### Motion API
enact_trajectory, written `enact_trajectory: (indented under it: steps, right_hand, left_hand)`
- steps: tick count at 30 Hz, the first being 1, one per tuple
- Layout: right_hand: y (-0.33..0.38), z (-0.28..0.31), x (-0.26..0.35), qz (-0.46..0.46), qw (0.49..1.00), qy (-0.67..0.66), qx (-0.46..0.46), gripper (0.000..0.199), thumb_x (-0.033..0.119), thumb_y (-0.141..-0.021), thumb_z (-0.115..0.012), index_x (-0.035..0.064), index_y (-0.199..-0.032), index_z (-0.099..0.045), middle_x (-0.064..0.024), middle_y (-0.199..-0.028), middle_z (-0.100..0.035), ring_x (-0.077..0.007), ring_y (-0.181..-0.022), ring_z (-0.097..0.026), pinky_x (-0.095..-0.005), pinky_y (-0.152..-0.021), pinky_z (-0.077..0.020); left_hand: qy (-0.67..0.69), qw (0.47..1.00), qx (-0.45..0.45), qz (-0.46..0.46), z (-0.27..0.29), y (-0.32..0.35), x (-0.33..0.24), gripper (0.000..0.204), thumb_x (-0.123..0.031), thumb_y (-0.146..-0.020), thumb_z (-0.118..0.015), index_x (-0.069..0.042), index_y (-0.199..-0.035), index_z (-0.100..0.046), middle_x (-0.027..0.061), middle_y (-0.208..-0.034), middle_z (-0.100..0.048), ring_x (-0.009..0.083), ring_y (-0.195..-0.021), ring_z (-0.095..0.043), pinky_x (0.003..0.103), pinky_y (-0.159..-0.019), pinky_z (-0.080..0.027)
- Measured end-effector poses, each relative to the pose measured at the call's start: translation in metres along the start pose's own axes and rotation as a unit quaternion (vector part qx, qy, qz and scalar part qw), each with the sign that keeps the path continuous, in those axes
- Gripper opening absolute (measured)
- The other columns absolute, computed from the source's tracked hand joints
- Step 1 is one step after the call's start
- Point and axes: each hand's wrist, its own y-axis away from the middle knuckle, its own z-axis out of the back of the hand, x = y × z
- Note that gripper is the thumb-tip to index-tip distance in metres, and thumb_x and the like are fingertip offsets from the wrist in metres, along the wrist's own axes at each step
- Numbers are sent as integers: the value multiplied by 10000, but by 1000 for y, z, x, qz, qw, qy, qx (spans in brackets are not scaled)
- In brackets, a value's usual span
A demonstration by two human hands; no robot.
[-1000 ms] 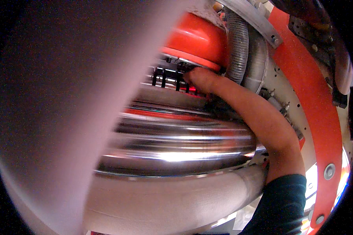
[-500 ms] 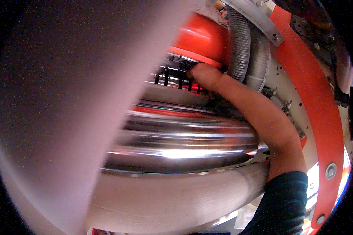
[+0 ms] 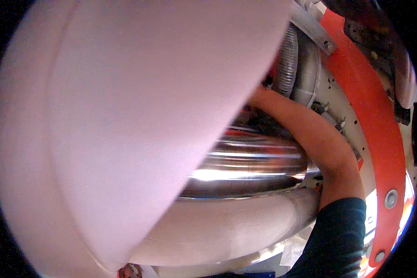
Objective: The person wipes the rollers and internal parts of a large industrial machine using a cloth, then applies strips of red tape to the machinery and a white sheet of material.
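Note:
My right hand point(image 3: 260, 96) is deep inside a machine, with the forearm bent across the end of a shiny metal roller point(image 3: 264, 162). Only the wrist and the back part of the hand show; a large pale pinkish surface point(image 3: 139, 116) close to the camera hides the fingers. What they touch, if anything, is out of sight. Below the metal roller lies a thick pale padded roller point(image 3: 227, 231), beside my dark sleeve. My left hand is nowhere in the picture.
A ribbed grey hose point(image 3: 288, 65) and a smooth grey pipe point(image 3: 306, 76) run down behind my wrist. A curved red frame bar point(image 3: 375, 111) with round bolts stands to the right of my arm. A flat metal bracket point(image 3: 315, 30) sits at the top.
The pale surface has spread rightward across the view and now covers the red housing, the black-barred part and my fingers. My right arm has stayed in nearly the same place.

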Motion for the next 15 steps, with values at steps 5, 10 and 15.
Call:
enact_trajectory:
  steps: [5,10,15]
  right_hand:
    - [-10,-3,8,-39,998,6,42,182,149,-855,-612,54,-918,-754,-214,-910,-729,-388,-857,-728,-517,-745,-594]
    - [-2,2,7,-25,999,16,43,173,157,-839,-630,53,-886,-761,-211,-882,-729,-382,-811,-730,-512,-724,-595]
    - [0,5,4,-16,998,1,54,177,169,-835,-638,49,-877,-761,-198,-846,-728,-371,-776,-731,-501,-701,-594]
  left_hand:
    - [-2,1000,-5,13,4,5,-1,251,-213,-934,-599,-1,-1053,-660,180,-994,-693,273,-884,-672,378,-775,-553]
    - [12,1000,-3,17,4,5,-2,250,-213,-932,-601,1,-1045,-661,183,-991,-694,276,-882,-674,379,-772,-554]
    - [22,1000,-1,22,5,7,-2,249,-212,-929,-603,4,-1037,-663,185,-989,-696,278,-879,-675,380,-768,-556]
